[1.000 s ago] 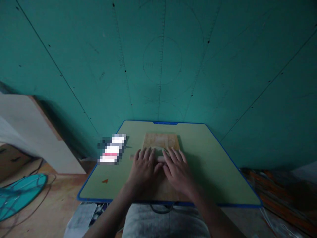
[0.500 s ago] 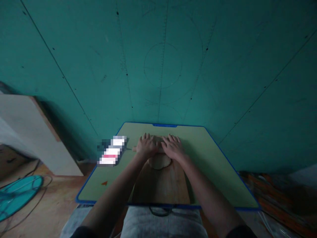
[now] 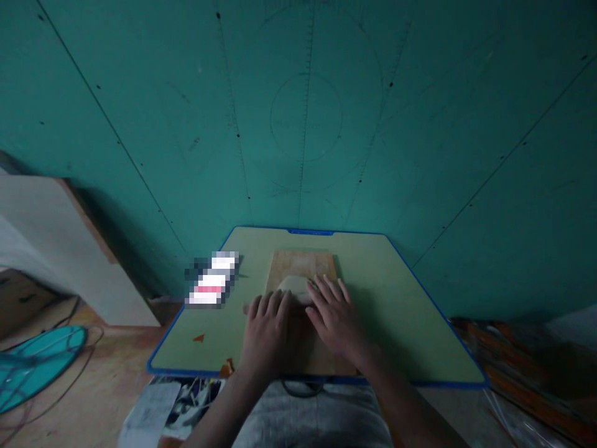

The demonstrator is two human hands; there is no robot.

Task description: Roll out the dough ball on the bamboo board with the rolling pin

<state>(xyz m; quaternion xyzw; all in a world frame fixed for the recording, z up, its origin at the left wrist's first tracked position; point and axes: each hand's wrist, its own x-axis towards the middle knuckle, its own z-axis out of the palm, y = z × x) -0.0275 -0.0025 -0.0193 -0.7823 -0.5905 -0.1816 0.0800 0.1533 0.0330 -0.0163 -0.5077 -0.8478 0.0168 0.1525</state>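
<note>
Your left hand (image 3: 265, 330) and right hand (image 3: 336, 318) lie over the rolling pin (image 3: 298, 300), grip unclosed, fingers outstretched! Pale dough (image 3: 295, 284) shows just beyond it on the board (image 3: 303, 259), probably soft; the pin looks stiff, best taken near its ends.

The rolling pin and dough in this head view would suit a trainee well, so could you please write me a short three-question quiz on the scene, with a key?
1. Short answer: What does the pale dough lie on?
2. True or false: Only the right hand is on the rolling pin.
3. Fill in the blank: The pale green tabletop has a ____ edge.

Key:
1. A wooden board.
2. False; the left hand is on it too.
3. Blue.
</note>
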